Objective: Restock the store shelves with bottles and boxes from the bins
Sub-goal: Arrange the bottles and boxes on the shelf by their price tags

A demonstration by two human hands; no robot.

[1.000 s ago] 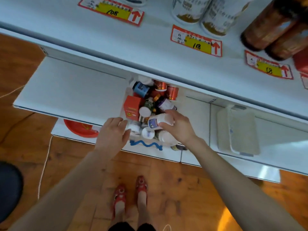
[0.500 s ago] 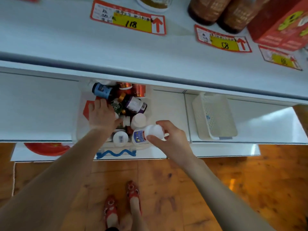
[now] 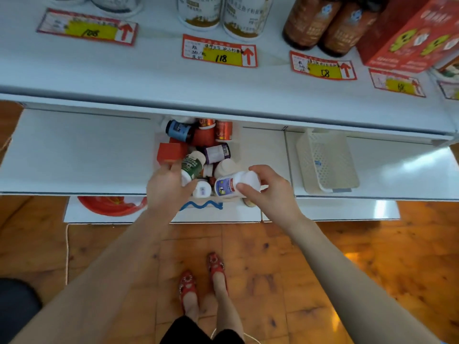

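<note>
A clear bin (image 3: pixel 237 155) on the lower shelf holds several bottles and a red box (image 3: pixel 171 151). My right hand (image 3: pixel 269 192) grips a white bottle with a blue and red label (image 3: pixel 236 183), lying sideways just above the bin's front right corner. My left hand (image 3: pixel 167 188) grips a white bottle with a green label (image 3: pixel 192 166), lifted a little out of the pile. A blue-labelled dark bottle (image 3: pixel 179 130) and a purple-labelled one (image 3: pixel 216 152) lie further back in the bin.
An upturned white basket (image 3: pixel 325 161) sits on the lower shelf to the right. The upper shelf (image 3: pixel 149 78) carries white tins (image 3: pixel 222 13), brown bottles (image 3: pixel 327 23), a red carton (image 3: pixel 409 33) and price tags. A red dish (image 3: pixel 110 204) lies on the bottom ledge.
My left hand came back from the rear of the bin and now holds the green-labelled bottle. My right hand still holds the white bottle, a little higher and to the right.
</note>
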